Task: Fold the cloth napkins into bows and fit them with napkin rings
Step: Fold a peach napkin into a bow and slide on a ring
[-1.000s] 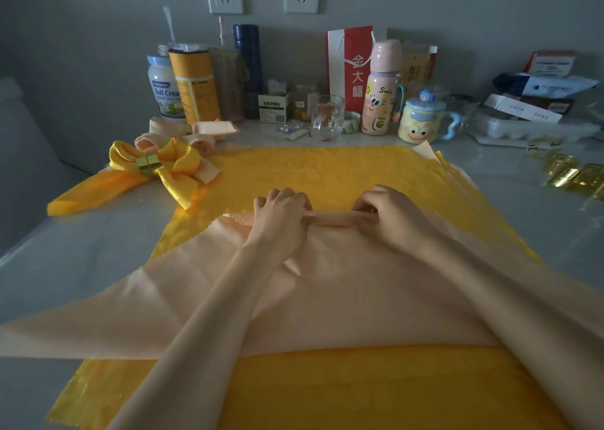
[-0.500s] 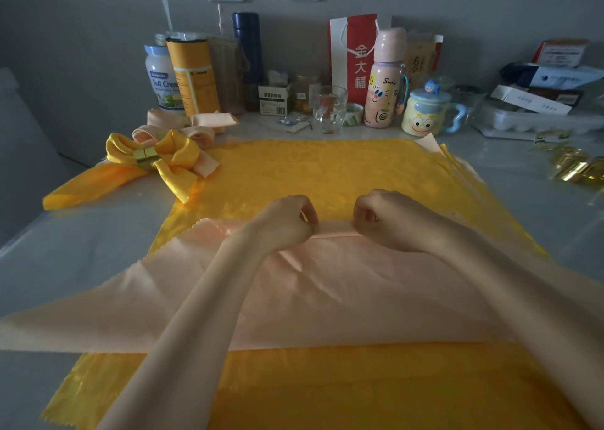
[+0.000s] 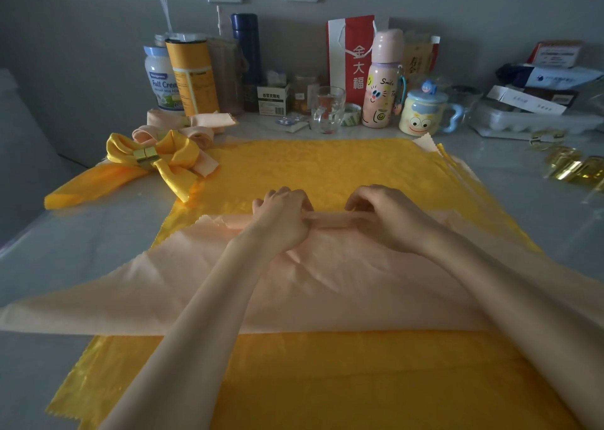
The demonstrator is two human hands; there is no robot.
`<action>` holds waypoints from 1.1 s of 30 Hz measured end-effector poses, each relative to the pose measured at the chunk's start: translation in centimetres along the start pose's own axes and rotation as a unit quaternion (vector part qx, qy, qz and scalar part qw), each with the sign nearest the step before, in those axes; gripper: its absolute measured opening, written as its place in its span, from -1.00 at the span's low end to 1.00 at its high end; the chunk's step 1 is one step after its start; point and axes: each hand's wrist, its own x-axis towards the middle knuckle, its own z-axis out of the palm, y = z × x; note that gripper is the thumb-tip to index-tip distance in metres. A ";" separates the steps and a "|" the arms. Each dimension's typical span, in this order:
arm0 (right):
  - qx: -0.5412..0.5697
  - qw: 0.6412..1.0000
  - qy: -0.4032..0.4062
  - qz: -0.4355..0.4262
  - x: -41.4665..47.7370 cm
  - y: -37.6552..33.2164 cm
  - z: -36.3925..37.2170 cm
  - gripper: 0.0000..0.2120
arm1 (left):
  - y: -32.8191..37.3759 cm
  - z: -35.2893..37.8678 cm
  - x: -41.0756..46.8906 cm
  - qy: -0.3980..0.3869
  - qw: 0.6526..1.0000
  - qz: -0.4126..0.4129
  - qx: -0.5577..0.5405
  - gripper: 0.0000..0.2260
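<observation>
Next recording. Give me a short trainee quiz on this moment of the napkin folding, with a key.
1. True or false: the left hand and right hand both grip the rolled far edge of the peach cloth napkin.
2. Where does the finished yellow satin bow, cinched by a gold napkin ring, lie? A) far left of the hands B) far right of the hands C) under the peach napkin
3. Fill in: the peach napkin lies on a large ____ patterned cloth.
Key: 1 true; 2 A; 3 yellow.
</observation>
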 end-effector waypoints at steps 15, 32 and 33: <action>-0.299 0.945 -0.086 -0.103 -1.2 -2.3 -0.3 -0.73 | 0.4 -1.1 -0.5 -0.051 0.998 0.010 -0.045 -0.93; -0.055 0.990 -0.130 0.023 -0.5 -0.7 1.2 -0.62 | -0.3 -1.6 -0.7 -0.122 0.988 -0.011 -0.094 -0.76; -0.028 0.991 -0.128 0.021 -0.7 -0.7 0.4 -0.66 | -0.4 -1.9 -0.8 -0.124 0.987 -0.011 -0.103 -0.76</action>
